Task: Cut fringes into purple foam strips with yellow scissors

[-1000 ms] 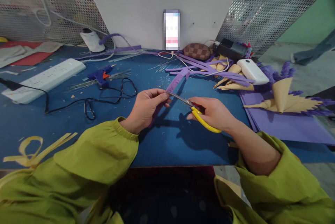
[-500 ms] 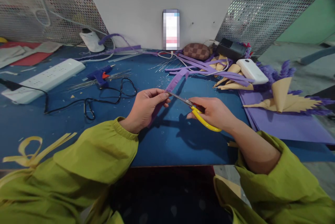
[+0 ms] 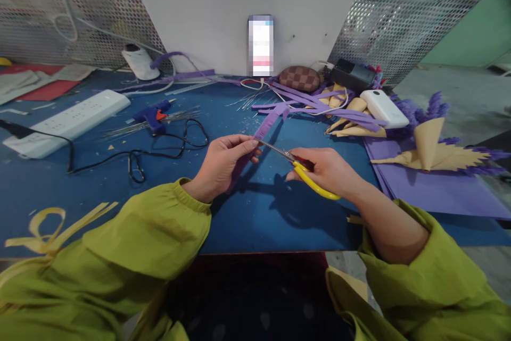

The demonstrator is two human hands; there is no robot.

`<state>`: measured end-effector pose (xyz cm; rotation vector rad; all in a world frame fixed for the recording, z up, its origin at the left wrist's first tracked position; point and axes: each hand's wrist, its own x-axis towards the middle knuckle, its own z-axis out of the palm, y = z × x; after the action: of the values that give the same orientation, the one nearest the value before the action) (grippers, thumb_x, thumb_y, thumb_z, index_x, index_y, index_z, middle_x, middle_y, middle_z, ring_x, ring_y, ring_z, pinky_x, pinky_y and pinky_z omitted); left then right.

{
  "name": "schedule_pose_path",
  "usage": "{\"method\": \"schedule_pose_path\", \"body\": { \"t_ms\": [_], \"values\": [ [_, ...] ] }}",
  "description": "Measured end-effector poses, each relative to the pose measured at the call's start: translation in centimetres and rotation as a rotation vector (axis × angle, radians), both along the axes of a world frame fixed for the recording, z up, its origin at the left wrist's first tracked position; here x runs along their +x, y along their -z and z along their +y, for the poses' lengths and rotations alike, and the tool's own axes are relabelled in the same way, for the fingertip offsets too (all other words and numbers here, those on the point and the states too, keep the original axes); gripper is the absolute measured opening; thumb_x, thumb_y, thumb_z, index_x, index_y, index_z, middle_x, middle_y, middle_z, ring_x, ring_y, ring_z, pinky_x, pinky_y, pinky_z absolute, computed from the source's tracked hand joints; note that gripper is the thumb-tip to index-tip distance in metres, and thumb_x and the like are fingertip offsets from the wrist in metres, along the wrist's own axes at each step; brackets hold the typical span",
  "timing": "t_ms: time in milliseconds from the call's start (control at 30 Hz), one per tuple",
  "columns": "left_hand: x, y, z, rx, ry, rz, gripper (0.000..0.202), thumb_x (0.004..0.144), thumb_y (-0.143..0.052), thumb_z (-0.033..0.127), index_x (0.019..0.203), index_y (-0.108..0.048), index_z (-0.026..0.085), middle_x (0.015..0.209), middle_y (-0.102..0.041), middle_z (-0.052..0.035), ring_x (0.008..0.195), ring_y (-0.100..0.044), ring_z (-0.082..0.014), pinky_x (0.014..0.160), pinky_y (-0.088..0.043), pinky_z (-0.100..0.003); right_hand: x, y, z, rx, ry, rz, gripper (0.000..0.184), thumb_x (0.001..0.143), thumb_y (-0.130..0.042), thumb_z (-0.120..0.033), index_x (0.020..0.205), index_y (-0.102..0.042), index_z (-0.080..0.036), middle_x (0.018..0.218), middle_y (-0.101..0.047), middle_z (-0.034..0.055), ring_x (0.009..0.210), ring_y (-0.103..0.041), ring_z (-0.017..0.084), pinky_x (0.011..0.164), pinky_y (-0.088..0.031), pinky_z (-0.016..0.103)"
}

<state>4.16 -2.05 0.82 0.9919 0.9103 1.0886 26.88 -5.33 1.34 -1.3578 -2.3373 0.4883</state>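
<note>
My left hand pinches a long purple paper strip just above the blue table; the strip runs up and away toward a pile of more purple strips. My right hand grips yellow-handled scissors, fingers through the loops. The metal blades point left and meet the strip right beside my left fingertips. Both forearms wear yellow-green sleeves.
A blue glue gun with a black cord, thin wires and a white power strip lie at left. A phone leans on the back wall. Tan paper cones, purple sheets, a white device lie at right. Yellow strips sit front left.
Almost nothing has moved; the scissors shifted very slightly at the strip while my left hand kept its pinch. A person's leg at the far right has left the view.
</note>
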Motion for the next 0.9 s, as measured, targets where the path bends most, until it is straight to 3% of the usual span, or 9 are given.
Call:
{"method": "schedule_pose_path", "body": {
  "t_ms": [267, 633, 900],
  "values": [
    [-0.01, 0.09, 0.02, 0.049, -0.013, 0.016, 0.012, 0.069, -0.079, 0.025, 0.073, -0.074, 0.014, 0.068, -0.068, -0.0013, 0.060, -0.060, -0.0095, 0.061, -0.050, -0.020, 0.03, 0.09, 0.12, -0.013, -0.005, 0.031, 0.031, 0.085, -0.062, -0.048, 0.077, -0.055, -0.019, 0.061, -0.043, -0.0059, 0.056, -0.035, 0.009, 0.054, -0.027, 0.020],
    [-0.16, -0.75, -0.01, -0.098, 0.020, -0.003, 0.012, 0.067, -0.079, 0.024, 0.066, -0.072, 0.014, 0.061, -0.066, -0.0009, 0.058, -0.059, -0.0092, 0.057, -0.048, -0.018, 0.35, 0.31, 0.17, -0.174, -0.019, 0.147, 0.033, 0.082, -0.065, -0.050, 0.080, -0.057, -0.018, 0.062, -0.039, -0.0063, 0.058, -0.033, 0.009, 0.052, -0.026, 0.020],
    [-0.07, -0.41, 0.00, -0.063, 0.012, -0.004, 0.019, 0.062, -0.084, 0.027, 0.070, -0.074, 0.014, 0.062, -0.068, -0.0018, 0.058, -0.059, -0.0094, 0.059, -0.047, -0.019, 0.15, 0.29, 0.30, -0.120, 0.003, 0.108, 0.033, 0.082, -0.065, -0.050, 0.076, -0.055, -0.019, 0.062, -0.041, -0.0064, 0.058, -0.034, 0.009, 0.053, -0.027, 0.020]
  ]
}}
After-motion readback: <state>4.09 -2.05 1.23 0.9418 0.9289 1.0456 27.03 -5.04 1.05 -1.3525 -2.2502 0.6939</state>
